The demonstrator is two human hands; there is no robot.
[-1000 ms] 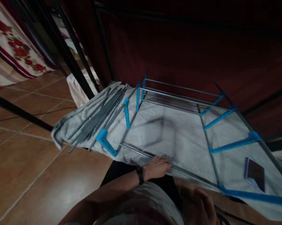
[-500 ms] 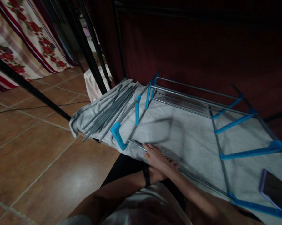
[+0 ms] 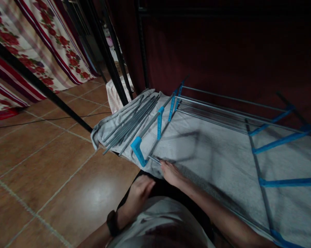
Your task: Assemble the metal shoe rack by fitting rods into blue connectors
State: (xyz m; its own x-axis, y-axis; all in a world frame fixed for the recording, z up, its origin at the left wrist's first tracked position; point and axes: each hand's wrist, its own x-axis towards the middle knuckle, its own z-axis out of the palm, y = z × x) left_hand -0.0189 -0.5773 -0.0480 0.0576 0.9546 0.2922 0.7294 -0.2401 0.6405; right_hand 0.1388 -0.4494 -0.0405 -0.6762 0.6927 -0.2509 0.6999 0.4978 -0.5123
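Observation:
A rack frame of grey metal rods [image 3: 222, 113] and blue plastic side pieces [image 3: 282, 141] lies flat on a grey cloth [image 3: 212, 155]. My right hand [image 3: 170, 172] reaches across to the frame's near left corner. Its fingers are closed on the end of the near rod [image 3: 154, 159], right beside a blue corner connector [image 3: 138, 151]. My left hand [image 3: 139, 191], with a dark watch at the wrist, hovers close to my body just below that corner. Its fingers are loosely apart and hold nothing. A bundle of loose grey rods [image 3: 129, 125] lies on the cloth's left edge.
Brown floor tiles [image 3: 49, 165] spread to the left, with a thin cable [image 3: 41, 120] across them. Black slanted poles [image 3: 41, 88] and a floral curtain [image 3: 41, 38] stand at the back left. A pale folded cloth [image 3: 116, 93] lies behind the rods. A dark red wall [image 3: 222, 51] rises behind.
My left hand has let go of the near rod and drawn back toward my body. My right hand has come in and slid left along the rod to its end. The view has swung left.

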